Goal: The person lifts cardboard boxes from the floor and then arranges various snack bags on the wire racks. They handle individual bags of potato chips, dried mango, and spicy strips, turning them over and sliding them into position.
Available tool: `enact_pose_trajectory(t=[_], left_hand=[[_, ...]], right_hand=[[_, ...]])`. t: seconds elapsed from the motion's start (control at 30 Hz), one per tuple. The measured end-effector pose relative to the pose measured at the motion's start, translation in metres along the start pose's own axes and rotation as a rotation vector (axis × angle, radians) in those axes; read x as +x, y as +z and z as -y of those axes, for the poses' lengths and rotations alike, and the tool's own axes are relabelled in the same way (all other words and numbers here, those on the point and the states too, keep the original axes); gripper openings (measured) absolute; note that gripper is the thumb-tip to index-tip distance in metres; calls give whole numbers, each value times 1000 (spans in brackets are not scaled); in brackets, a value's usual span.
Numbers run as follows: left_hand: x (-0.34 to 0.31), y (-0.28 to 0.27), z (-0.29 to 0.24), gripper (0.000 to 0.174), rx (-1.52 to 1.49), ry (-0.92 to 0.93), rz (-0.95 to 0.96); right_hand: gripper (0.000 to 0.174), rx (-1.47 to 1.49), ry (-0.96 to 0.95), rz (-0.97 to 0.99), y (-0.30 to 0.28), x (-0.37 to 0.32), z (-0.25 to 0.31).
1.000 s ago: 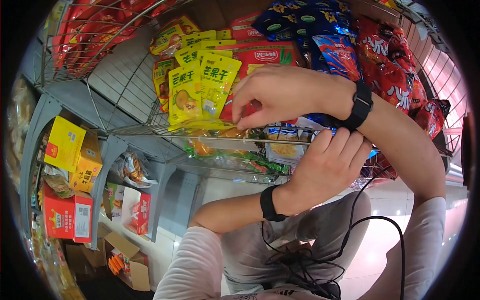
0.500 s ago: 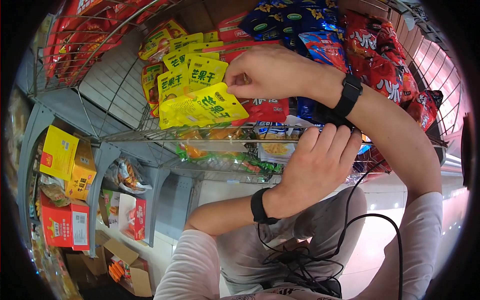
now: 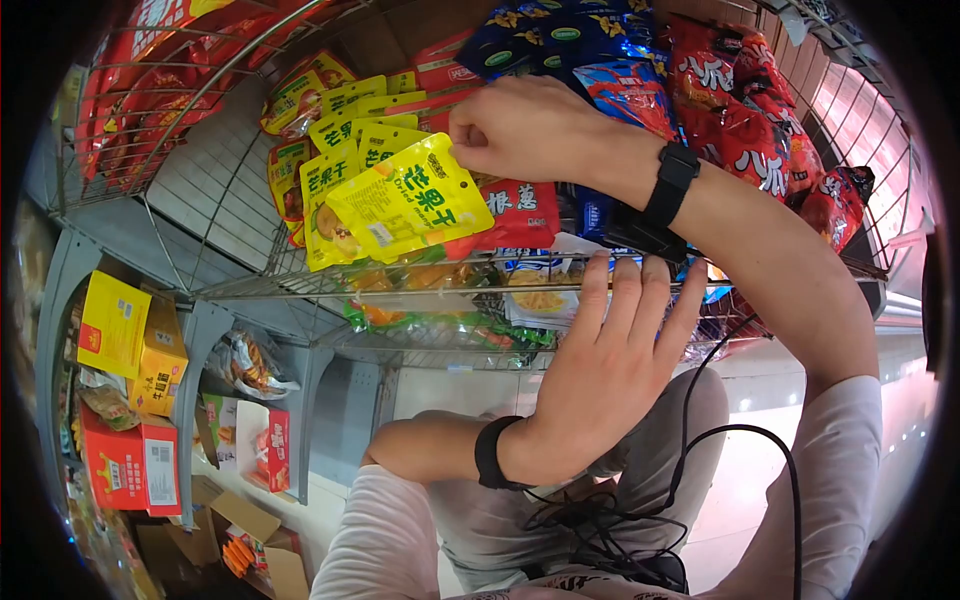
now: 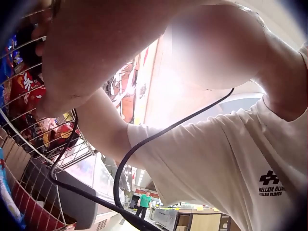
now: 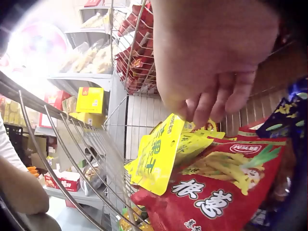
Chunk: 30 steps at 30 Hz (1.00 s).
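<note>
My right hand (image 3: 525,130) pinches the top edge of a yellow dried mango bag (image 3: 405,205), which lies slanted over other yellow mango bags (image 3: 325,180). In the right wrist view its fingers (image 5: 211,103) curl down at the top of that bag, beside a red snack bag (image 5: 226,183) with white lettering. My left hand (image 3: 605,375) has its fingers stretched out, their tips at the front wire rail (image 3: 440,285) of the basket. The left wrist view shows little of the fingers.
Blue snack bags (image 3: 560,40) and red snack bags (image 3: 760,150) fill the basket's right part. Left of it, grey shelves hold a yellow box (image 3: 115,325) and a red box (image 3: 130,460). A black cable (image 3: 745,432) loops beside my right arm.
The mango bag has gone from lying flat by the front rail to being raised and slanted over the others in my right hand. My left hand's fingers have straightened at the rail.
</note>
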State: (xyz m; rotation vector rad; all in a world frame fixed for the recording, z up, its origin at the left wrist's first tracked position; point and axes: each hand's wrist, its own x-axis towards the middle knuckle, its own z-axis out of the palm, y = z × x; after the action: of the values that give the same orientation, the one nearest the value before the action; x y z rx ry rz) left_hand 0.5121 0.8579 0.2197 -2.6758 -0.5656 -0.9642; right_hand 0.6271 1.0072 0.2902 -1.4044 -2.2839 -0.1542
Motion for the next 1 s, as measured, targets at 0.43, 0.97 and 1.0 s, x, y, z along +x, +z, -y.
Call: enact_pose_trajectory(t=[0.43, 0.97, 1.0], left_hand=[[-2, -4, -1, 70, 9, -9, 66], [2, 1, 12, 61, 0, 50, -5], [3, 0, 14, 59, -18, 58, 6]], right_hand=[[23, 66, 73, -58, -8, 1, -6], [27, 93, 107, 48, -3, 0, -5], [27, 95, 101, 49, -2, 0, -4]])
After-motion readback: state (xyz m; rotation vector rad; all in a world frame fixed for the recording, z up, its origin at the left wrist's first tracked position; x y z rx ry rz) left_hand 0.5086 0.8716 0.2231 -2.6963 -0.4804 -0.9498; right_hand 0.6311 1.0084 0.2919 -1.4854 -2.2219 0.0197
